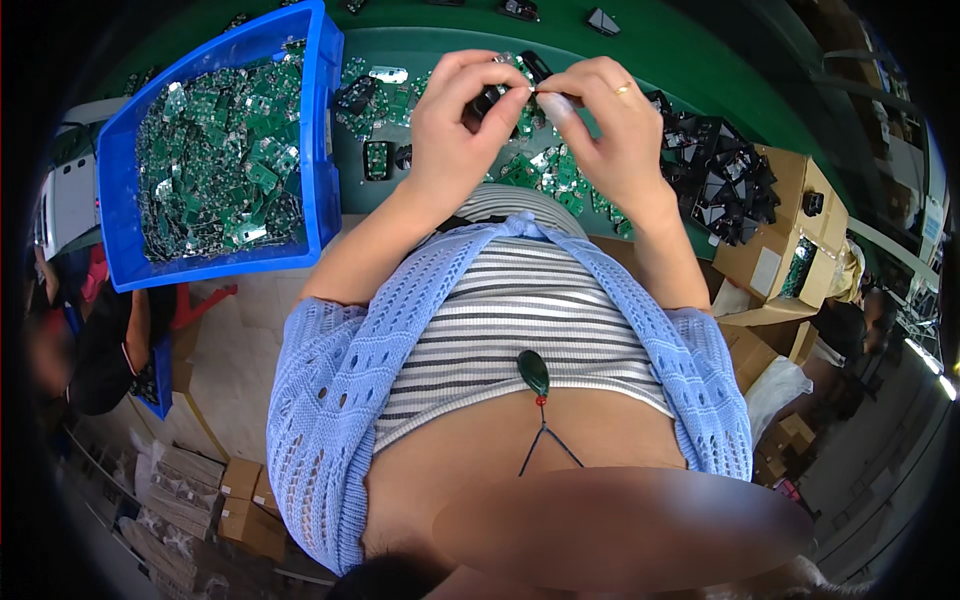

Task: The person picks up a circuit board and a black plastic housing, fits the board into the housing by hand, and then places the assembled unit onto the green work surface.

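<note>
My left hand (462, 120) is closed, its curled fingers around a small black plastic part (484, 106) that shows between thumb and fingers. Close against it, the fingertips of my right hand (612, 122) are pinched together; whatever sits in that pinch is too small to make out. A ring is on one right finger, and the right thumb has a whitish covering. Below and behind the hands, loose green circuit boards (548, 172) lie on the green table (400, 45). Left of my left hand is a black housing with a board in it (377, 160).
A blue bin (322, 130) heaped with green circuit boards (220, 150) stands on the left. Black plastic housings (725, 185) are piled on the right, beside an open cardboard box (815, 210). Another person (110, 345) is at the far left; cartons (250, 510) stand on the floor.
</note>
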Tool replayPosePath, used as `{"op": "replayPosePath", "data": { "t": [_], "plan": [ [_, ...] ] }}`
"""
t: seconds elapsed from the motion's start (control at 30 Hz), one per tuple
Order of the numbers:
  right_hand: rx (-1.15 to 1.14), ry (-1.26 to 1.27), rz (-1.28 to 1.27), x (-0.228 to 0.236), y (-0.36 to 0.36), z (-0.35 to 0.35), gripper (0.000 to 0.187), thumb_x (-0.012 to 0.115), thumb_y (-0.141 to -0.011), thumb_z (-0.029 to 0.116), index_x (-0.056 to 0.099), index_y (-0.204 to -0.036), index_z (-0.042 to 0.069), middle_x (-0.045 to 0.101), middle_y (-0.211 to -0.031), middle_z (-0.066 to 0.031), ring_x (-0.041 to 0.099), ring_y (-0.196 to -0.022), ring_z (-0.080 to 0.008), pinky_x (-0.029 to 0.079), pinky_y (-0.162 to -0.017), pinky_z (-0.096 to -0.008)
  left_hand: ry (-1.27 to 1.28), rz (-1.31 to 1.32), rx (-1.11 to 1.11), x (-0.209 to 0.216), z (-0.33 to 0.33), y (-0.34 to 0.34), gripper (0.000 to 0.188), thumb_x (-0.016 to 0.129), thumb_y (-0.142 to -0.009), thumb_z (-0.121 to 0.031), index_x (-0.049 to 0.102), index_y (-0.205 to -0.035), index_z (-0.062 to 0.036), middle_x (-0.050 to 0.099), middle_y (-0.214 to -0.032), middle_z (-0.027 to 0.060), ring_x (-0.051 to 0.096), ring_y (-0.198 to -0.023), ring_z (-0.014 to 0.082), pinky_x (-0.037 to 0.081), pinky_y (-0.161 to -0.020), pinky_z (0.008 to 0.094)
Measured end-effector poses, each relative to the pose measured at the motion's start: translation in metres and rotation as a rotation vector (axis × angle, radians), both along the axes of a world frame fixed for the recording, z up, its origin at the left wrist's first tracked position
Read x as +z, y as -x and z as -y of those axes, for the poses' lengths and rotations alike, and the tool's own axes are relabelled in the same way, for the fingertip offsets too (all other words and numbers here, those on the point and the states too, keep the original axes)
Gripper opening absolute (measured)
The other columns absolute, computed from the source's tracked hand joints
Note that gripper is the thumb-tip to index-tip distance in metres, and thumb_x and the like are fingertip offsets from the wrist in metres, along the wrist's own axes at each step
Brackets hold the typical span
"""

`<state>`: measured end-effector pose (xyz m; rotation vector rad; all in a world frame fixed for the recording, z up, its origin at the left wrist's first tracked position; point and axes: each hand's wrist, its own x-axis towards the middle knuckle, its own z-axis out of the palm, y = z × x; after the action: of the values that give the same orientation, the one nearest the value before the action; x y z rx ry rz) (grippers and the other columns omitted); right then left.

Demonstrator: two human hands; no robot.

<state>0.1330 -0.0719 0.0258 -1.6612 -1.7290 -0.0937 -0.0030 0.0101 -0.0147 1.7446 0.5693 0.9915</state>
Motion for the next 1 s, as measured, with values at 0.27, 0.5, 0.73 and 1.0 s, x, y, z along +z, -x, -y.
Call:
{"op": "replayPosePath", "data": {
  "t": [0.27, 0.5, 0.73, 1.0],
  "plan": [
    [-0.067, -0.004, -0.760, -0.024, 0.017, 0.009, 0.008, 0.064, -0.075, 0.004, 0.061, -0.082, 0.003, 0.053, -0.083, -0.0013, 0.042, -0.063, -0.0069, 0.037, -0.054, -0.0200, 0.607, 0.030, -0.258, 0.014, 0.007, 0.005, 0.017, 0.057, -0.085, -0.015, 0.055, -0.098, -0.0054, 0.056, -0.085, 0.0031, 0.053, -0.045, 0.0071, 0.031, -0.035, 0.0154],
    [0.002, -0.043, -0.489, -0.016, 0.006, 0.009, 0.010, 0.063, -0.073, 0.000, 0.060, -0.082, 0.002, 0.058, -0.080, -0.0082, 0.057, -0.070, -0.0169, 0.047, -0.058, -0.0262, 0.500, -0.012, -0.169, 0.020, -0.003, 0.007, 0.025, 0.056, -0.084, -0.008, 0.056, -0.109, -0.0097, 0.054, -0.095, 0.0025, 0.049, -0.055, 0.0023, 0.041, -0.041, 0.0159],
    [0.053, -0.093, -0.176, -0.002, 0.005, 0.003, 0.014, 0.066, -0.067, -0.001, 0.061, -0.079, 0.005, 0.058, -0.075, -0.0057, 0.057, -0.067, -0.0191, 0.047, -0.056, -0.0278, 0.078, -0.063, -0.080, 0.021, -0.002, 0.007, 0.030, 0.054, -0.083, -0.004, 0.056, -0.113, -0.0091, 0.054, -0.091, -0.0005, 0.041, -0.055, -0.0006, 0.034, -0.043, 0.0146],
    [0.089, -0.073, -0.152, 0.000, 0.006, 0.003, 0.016, 0.067, -0.065, -0.002, 0.060, -0.078, 0.003, 0.057, -0.078, -0.0074, 0.055, -0.064, -0.0190, 0.045, -0.052, -0.0267, -0.005, -0.046, -0.023, 0.024, 0.000, 0.004, 0.032, 0.056, -0.080, 0.001, 0.059, -0.110, -0.0091, 0.055, -0.090, -0.0004, 0.036, -0.053, -0.0004, 0.027, -0.043, 0.0158]
  ]
}}
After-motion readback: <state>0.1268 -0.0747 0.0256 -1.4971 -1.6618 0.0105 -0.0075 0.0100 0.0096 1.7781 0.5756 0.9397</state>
